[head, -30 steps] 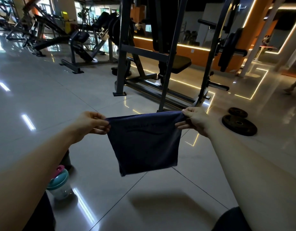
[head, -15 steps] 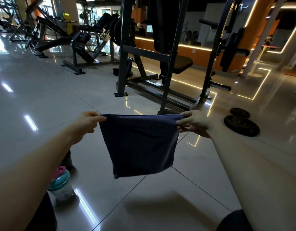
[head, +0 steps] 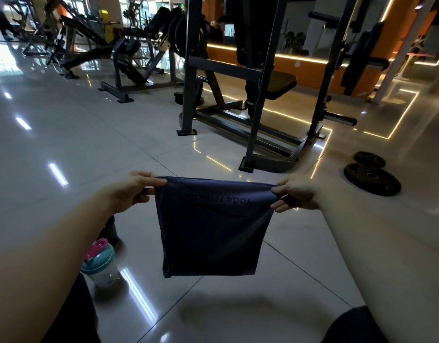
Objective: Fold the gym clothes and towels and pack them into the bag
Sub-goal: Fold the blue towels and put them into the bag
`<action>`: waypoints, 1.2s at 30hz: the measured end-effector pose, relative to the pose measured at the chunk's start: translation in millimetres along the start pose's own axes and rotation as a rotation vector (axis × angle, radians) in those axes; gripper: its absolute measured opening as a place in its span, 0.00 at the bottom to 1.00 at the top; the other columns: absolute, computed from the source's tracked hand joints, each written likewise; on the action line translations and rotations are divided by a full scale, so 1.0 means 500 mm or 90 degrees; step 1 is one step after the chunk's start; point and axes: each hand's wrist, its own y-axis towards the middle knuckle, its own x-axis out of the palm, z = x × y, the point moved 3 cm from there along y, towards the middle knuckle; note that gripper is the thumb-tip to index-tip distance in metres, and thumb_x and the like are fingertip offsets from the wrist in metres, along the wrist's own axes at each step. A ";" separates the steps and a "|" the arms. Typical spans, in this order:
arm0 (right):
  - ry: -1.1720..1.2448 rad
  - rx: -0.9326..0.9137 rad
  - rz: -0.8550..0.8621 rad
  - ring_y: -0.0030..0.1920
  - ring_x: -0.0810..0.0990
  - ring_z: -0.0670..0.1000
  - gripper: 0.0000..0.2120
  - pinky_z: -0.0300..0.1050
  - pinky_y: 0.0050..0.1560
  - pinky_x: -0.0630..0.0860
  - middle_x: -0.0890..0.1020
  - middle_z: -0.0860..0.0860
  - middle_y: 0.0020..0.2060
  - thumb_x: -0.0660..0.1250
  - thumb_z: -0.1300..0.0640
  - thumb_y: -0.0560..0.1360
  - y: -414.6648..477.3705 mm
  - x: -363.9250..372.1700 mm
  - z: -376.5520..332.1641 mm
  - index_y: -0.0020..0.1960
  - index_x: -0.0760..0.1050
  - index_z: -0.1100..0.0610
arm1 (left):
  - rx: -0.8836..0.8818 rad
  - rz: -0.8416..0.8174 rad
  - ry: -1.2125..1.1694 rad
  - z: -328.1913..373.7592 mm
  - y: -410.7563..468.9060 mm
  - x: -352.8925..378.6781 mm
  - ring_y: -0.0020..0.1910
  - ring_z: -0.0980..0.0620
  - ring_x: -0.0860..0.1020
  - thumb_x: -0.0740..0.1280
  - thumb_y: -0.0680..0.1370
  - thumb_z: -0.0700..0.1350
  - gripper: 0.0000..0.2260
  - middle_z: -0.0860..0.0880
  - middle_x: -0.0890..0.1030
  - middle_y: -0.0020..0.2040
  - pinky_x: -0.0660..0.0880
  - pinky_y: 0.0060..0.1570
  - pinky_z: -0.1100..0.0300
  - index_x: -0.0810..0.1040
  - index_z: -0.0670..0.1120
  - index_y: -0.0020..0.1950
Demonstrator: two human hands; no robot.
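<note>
The dark blue cloth (head: 213,226) hangs in the air, held up by its two top corners. It is folded into an almost square shape. Its top edge is pulled straight. Dark letters near the top are upside down.

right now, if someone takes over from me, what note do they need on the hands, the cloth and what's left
Left hand: pinches the top left corner of the navy cloth.
Right hand: pinches its top right corner.
The cloth hangs stretched between them above the floor, lettering upside down; it looks folded over, not certain.
No bag in view. A shaker bottle stands at lower left.
Left to do: finish the fold, pack it.
</note>
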 end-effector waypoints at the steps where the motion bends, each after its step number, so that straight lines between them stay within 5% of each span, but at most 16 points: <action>1: 0.000 0.009 0.017 0.42 0.86 0.56 0.10 0.46 0.40 0.84 0.82 0.64 0.54 0.62 0.62 0.83 0.012 0.009 0.004 0.63 0.74 0.62 | -0.011 0.020 0.011 -0.011 0.007 0.001 0.36 0.54 0.75 0.75 0.73 0.42 0.07 0.47 0.80 0.40 0.67 0.32 0.63 0.78 0.45 0.41; 9: 0.043 -0.179 0.188 0.52 0.83 0.57 0.08 0.45 0.43 0.82 0.81 0.59 0.53 0.66 0.65 0.79 0.079 0.032 -0.040 0.57 0.80 0.62 | 0.142 0.239 -0.096 0.001 0.047 -0.008 0.34 0.47 0.83 0.73 0.76 0.34 0.08 0.43 0.82 0.41 0.83 0.39 0.57 0.75 0.43 0.44; 14: -0.092 -0.189 0.176 0.51 0.83 0.55 0.07 0.47 0.48 0.81 0.82 0.57 0.51 0.65 0.64 0.80 0.086 0.043 -0.024 0.56 0.79 0.59 | 0.157 0.236 0.064 -0.023 0.035 -0.010 0.35 0.52 0.83 0.70 0.78 0.35 0.02 0.44 0.84 0.40 0.81 0.40 0.61 0.82 0.41 0.48; 19: -0.264 -0.125 0.106 0.46 0.84 0.54 0.06 0.52 0.50 0.82 0.85 0.59 0.46 0.67 0.66 0.79 0.078 0.094 0.083 0.52 0.82 0.62 | 0.010 0.159 0.233 -0.155 0.011 0.013 0.42 0.48 0.84 0.71 0.77 0.35 0.02 0.42 0.85 0.42 0.82 0.46 0.55 0.83 0.40 0.48; 25: -0.319 0.018 -0.039 0.41 0.86 0.50 0.06 0.45 0.42 0.82 0.87 0.57 0.42 0.70 0.65 0.76 0.040 0.191 0.355 0.50 0.85 0.61 | -0.176 0.038 0.307 -0.390 -0.087 0.087 0.31 0.55 0.81 0.73 0.74 0.33 0.04 0.44 0.83 0.34 0.76 0.33 0.61 0.82 0.40 0.42; 33: -0.429 0.248 -0.363 0.46 0.87 0.54 0.08 0.51 0.49 0.84 0.87 0.54 0.42 0.66 0.65 0.79 -0.056 0.238 0.549 0.53 0.84 0.63 | -0.429 -0.312 0.372 -0.557 -0.212 0.166 0.41 0.52 0.84 0.71 0.75 0.38 0.05 0.49 0.86 0.41 0.72 0.34 0.66 0.84 0.47 0.46; 36: -0.427 0.284 -0.390 0.45 0.87 0.53 0.09 0.48 0.45 0.83 0.87 0.55 0.42 0.66 0.64 0.79 -0.065 0.235 0.567 0.53 0.84 0.64 | -0.450 -0.345 0.390 -0.565 -0.211 0.174 0.37 0.53 0.82 0.70 0.75 0.39 0.06 0.49 0.85 0.39 0.66 0.31 0.66 0.84 0.49 0.44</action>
